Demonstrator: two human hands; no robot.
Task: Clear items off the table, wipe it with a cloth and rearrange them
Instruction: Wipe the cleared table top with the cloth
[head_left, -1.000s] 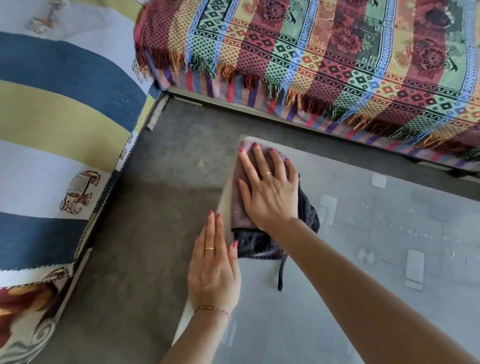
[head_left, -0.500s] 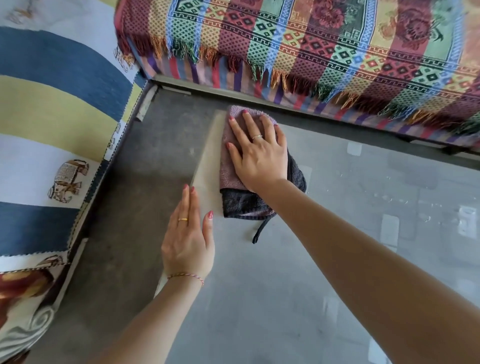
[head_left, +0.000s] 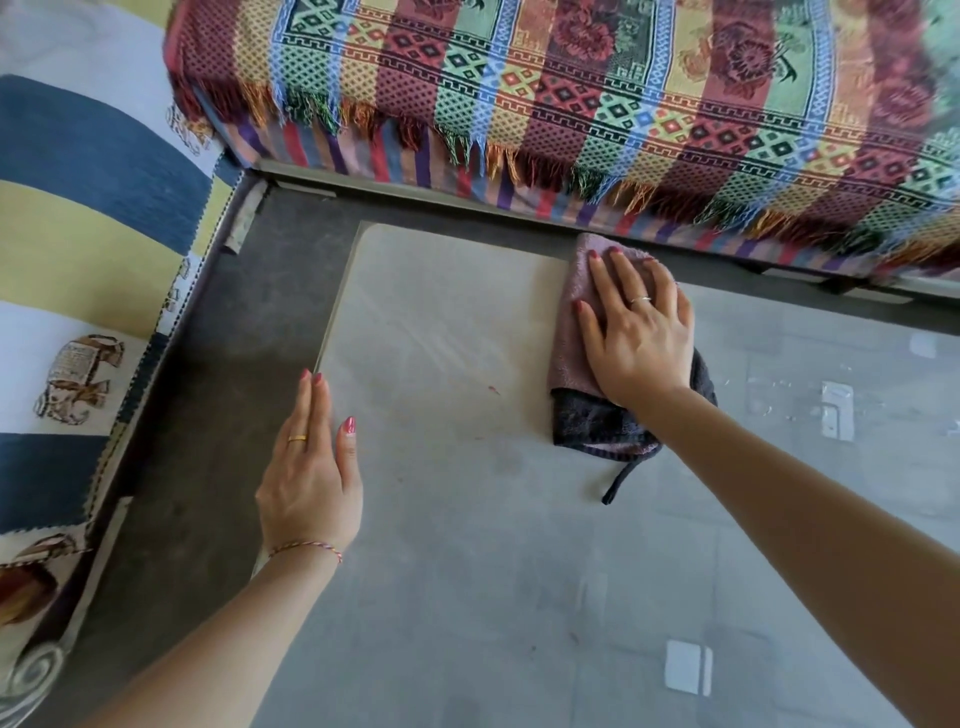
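I see the right hand (head_left: 636, 338) flat, grip released, pressing the cloth (head_left: 576, 364) onto the tabletop (head_left: 467, 519) near its far edge. Left hand (head_left: 311, 478), fingers straight, rests flat on the tabletop's left edge.

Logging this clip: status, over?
Right hand flat on cloth, far table edge. Left hand flat on left edge. Nothing blocking.
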